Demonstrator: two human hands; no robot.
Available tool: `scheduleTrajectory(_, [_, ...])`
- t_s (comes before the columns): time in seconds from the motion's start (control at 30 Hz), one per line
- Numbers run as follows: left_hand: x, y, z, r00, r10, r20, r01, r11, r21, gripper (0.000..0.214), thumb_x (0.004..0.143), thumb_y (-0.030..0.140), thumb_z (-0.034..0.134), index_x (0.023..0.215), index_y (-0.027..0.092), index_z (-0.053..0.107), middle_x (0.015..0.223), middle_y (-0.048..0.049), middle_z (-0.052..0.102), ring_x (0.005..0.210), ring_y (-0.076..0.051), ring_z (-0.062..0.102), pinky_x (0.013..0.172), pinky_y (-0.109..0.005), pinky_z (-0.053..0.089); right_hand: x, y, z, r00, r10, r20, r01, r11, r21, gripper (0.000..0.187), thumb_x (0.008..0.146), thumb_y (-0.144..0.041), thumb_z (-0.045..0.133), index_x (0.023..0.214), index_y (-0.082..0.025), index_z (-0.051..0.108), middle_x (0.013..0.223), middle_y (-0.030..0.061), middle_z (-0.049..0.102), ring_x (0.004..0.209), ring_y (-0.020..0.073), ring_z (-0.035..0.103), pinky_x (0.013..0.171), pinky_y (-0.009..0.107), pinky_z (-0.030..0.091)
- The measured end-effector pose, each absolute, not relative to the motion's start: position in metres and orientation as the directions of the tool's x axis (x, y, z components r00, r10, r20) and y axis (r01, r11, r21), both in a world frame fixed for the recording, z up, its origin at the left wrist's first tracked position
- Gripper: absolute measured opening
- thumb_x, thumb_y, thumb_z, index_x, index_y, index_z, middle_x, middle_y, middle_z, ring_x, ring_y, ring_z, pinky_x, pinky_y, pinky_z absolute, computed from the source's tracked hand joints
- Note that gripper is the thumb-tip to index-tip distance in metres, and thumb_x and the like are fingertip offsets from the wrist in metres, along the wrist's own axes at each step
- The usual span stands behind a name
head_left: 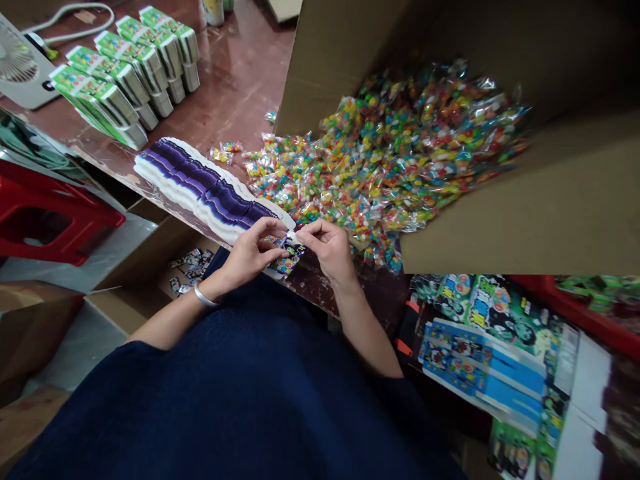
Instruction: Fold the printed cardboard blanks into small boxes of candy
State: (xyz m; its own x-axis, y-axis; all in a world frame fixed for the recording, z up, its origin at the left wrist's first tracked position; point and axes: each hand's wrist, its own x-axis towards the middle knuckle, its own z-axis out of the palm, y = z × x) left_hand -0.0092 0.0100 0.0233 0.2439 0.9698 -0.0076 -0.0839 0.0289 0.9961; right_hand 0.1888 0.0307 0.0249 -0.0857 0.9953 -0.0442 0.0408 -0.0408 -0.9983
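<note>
One left hand [250, 253] and one right hand [327, 247] hold one small purple box [289, 257]. One large cardboard box [525, 213] spills candy packets [400, 153] beyond counting. The counter [235, 73] bears four rows of green boxes [125, 73] and one white fan [17, 67]; one red stool [50, 220] stands beside it.

The person wears a navy top [240, 400] and 1 silver bangle [203, 295].
</note>
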Motion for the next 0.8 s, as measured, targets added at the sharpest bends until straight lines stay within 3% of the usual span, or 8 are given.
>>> scheduleTrajectory(0.17, [-0.008,0.009,0.026,0.248,0.967,-0.054,-0.091,0.078,0.993,0.046,0.077,0.019,0.085,0.119,0.02,0.065,0.1,-0.0018,0.068,0.068,-0.008,0.065,0.062,-0.02,0.058,0.189,0.03,0.029,-0.075,0.997,0.013,0.092,0.02,-0.996,0.034,0.079,-0.053,0.086,0.072,-0.023,0.07,0.075,0.0004,0.073,0.072,0.0175,0.065,0.071,0.032,0.055])
scheduleTrajectory(0.3, [-0.009,0.008,0.026,0.245,0.967,-0.066,-0.065,0.084,0.994,0.043,0.08,0.021,0.083,0.121,0.02,0.071,0.101,-0.0024,0.07,0.065,-0.008,0.064,0.059,-0.02,0.056,0.187,0.019,0.028,-0.099,0.987,0.123,0.1,0.133,-0.986,0.028,0.089,-0.049,0.079,0.076,-0.025,0.07,0.089,0.0024,0.074,0.089,0.0195,0.07,0.084,0.035,0.058])
scheduleTrajectory(0.43, [-0.009,0.006,0.025,0.265,0.953,-0.146,-0.033,0.16,0.986,0.03,0.084,0.027,0.081,0.111,0.019,0.071,0.084,-0.0012,0.071,0.06,-0.01,0.062,0.052,-0.02,0.049,0.185,0.005,0.019,-0.119,0.989,0.093,0.051,0.099,-0.994,0.023,0.086,-0.047,0.083,0.092,-0.027,0.074,0.108,0.0044,0.074,0.101,0.0208,0.073,0.086,0.035,0.06])
scheduleTrajectory(0.5, [-0.009,0.005,0.023,0.298,0.934,-0.198,-0.008,0.21,0.978,0.03,0.085,0.03,0.081,0.109,0.019,0.068,0.075,0.0012,0.067,0.057,-0.01,0.059,0.05,-0.02,0.047,0.187,0.001,0.013,-0.115,0.99,0.078,0.041,0.083,-0.996,0.022,0.087,-0.047,0.082,0.09,-0.026,0.075,0.106,0.0042,0.075,0.099,0.0201,0.074,0.087,0.035,0.06])
scheduleTrajectory(0.6, [-0.01,0.005,0.019,0.355,0.916,-0.185,0.084,0.166,0.983,0.026,0.083,0.031,0.082,0.096,0.019,0.063,0.079,0.0012,0.065,0.065,-0.011,0.06,0.055,-0.021,0.05,0.198,0.007,0.004,-0.203,0.979,0.028,0.072,0.044,-0.996,0.027,0.089,-0.051,0.079,0.088,-0.025,0.075,0.098,0.0042,0.077,0.093,0.0201,0.074,0.086,0.036,0.061])
scheduleTrajectory(0.7, [-0.012,0.005,0.011,0.396,0.905,-0.155,0.178,0.09,0.98,0.027,0.079,0.027,0.082,0.086,0.019,0.057,0.081,0.0018,0.06,0.068,-0.011,0.058,0.057,-0.021,0.051,0.216,0.03,-0.006,-0.073,0.997,-0.004,0.253,0.014,-0.967,0.032,0.092,-0.055,0.072,0.099,-0.023,0.075,0.088,0.0032,0.076,0.075,0.0186,0.071,0.071,0.034,0.059])
scheduleTrajectory(0.77, [-0.015,0.006,0.005,0.393,0.899,-0.191,0.132,0.151,0.98,0.03,0.078,0.025,0.081,0.096,0.02,0.057,0.083,0.0023,0.059,0.064,-0.01,0.057,0.053,-0.021,0.052,0.225,0.051,-0.013,0.091,0.991,0.101,0.471,0.046,-0.881,0.029,0.093,-0.048,0.072,0.107,-0.022,0.074,0.095,0.0054,0.077,0.071,0.0182,0.067,0.075,0.037,0.059])
scheduleTrajectory(0.8, [-0.016,0.006,0.003,0.392,0.894,-0.217,0.078,0.203,0.976,0.035,0.078,0.024,0.08,0.104,0.021,0.057,0.088,0.0014,0.06,0.063,-0.01,0.059,0.053,-0.022,0.054,0.227,0.061,-0.016,0.093,0.985,0.145,0.56,0.069,-0.826,0.029,0.092,-0.043,0.073,0.113,-0.022,0.074,0.103,0.0073,0.077,0.071,0.0183,0.067,0.08,0.04,0.059])
